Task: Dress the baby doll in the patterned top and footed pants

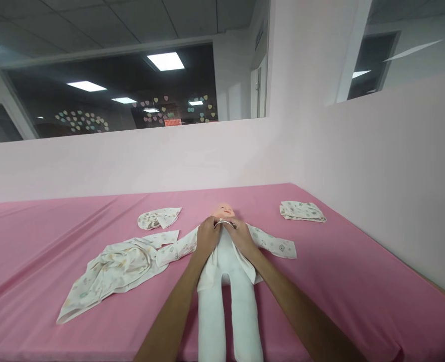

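A doll [226, 257] with a white cloth body lies on its back, head away from me, its legs toward me. It wears a patterned long-sleeved top [275, 245], open down the front, with both sleeves spread sideways. Just below the doll's chin, my left hand [208, 235] pinches the left side of the top's collar. My right hand [241, 236] pinches the collar's right side, close beside the other hand. Parts of the doll's neck and shoulders are hidden behind my hands.
The pink sheet [331, 301] carries a crumpled patterned garment [120, 266] at left, touching the doll's sleeve. Behind it lies a small patterned cloth [159, 218]. A folded patterned cloth [302, 211] is at back right. Pale walls [192, 158] border the back and right.
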Demonstrator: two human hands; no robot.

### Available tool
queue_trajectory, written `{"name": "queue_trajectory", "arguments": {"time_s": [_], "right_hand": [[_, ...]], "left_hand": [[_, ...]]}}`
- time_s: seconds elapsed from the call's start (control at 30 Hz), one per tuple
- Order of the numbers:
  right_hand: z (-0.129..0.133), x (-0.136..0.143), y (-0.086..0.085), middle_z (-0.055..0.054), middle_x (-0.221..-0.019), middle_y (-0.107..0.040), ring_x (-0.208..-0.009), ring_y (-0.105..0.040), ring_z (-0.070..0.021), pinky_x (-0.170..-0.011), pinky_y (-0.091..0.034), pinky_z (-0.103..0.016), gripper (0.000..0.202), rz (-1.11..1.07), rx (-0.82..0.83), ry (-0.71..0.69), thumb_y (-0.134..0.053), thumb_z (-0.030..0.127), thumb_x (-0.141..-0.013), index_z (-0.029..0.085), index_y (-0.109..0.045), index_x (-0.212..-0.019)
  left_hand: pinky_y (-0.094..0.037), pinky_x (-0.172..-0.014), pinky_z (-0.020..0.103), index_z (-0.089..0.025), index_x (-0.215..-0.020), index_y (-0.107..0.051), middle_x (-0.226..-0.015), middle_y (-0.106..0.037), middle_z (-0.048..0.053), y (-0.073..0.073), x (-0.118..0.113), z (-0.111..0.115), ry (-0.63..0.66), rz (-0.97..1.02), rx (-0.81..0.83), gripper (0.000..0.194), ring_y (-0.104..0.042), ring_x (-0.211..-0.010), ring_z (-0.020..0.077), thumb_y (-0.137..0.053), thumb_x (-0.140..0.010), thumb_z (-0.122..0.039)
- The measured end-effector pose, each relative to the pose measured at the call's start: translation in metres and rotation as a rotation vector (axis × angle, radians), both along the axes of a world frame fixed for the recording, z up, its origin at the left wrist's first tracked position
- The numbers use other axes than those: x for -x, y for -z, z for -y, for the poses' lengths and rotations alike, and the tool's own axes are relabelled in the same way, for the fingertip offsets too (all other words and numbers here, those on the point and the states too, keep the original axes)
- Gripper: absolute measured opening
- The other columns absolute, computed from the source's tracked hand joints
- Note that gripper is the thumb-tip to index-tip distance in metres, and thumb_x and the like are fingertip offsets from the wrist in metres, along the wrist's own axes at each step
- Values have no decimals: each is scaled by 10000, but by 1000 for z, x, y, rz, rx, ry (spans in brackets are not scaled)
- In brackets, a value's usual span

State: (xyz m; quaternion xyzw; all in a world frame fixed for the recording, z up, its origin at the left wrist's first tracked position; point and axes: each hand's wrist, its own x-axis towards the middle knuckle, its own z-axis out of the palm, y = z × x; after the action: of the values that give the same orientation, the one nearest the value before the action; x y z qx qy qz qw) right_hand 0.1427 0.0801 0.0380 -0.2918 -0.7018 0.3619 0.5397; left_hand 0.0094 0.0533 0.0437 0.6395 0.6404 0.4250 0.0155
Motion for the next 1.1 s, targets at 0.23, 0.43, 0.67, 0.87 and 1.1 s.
{"name": "queue_trajectory", "arguments": {"time_s": [0.23, 0.43, 0.67, 0.87, 1.1], "right_hand": [[5, -2, -3, -45, -1081, -740, -1061, -647, -208, -988, -457, -366, 258, 43, -104, 61, -520, 222, -865, 223, -759, -962], [7, -4, -4, -24, -1063, -745, -1049, -651, -206, -974, -458, -359, 278, 74, -65, 45, -501, 247, -890, 253, -749, -1015], [4, -5, -1, -34, -1070, -728, -1062, -634, -217, -961, -447, -375, 246, 142, -47, 43, -493, 267, -904, 239, -709, -1018], [1, -3, 3, -47, -1102, -692, -1097, -599, -207, -991, -417, -377, 210, 154, -120, 67, -468, 260, -904, 220, -670, -947], [10, -6, 6, -79, -1040, -644, -1024, -576, -227, -935, -419, -389, 183, 273, -137, 229, -423, 202, -869, 201, -604, -891]], "left_hand": [[-432, -791, 297, -201, -926, -665, -956, -710, 28, 0, 3, 0, 82, 99, 0, 178, -623, -888, 186, -496, -869, -188], [-452, -824, 298, -204, -934, -687, -976, -708, 35, -1, 6, 0, 171, 194, -7, 199, -628, -909, 185, -500, -868, -226], [-454, -747, 281, -184, -891, -614, -873, -695, 20, -1, 3, 3, 158, 342, -30, 117, -631, -817, 170, -545, -850, -270], [-432, -728, 274, -187, -861, -610, -845, -689, 7, -1, 1, 3, 125, 312, -29, 112, -613, -785, 162, -544, -844, -276], [-432, -748, 273, -190, -888, -609, -881, -697, 17, -8, 1, 10, 49, 283, 17, 115, -617, -816, 169, -516, -837, -235]]}}
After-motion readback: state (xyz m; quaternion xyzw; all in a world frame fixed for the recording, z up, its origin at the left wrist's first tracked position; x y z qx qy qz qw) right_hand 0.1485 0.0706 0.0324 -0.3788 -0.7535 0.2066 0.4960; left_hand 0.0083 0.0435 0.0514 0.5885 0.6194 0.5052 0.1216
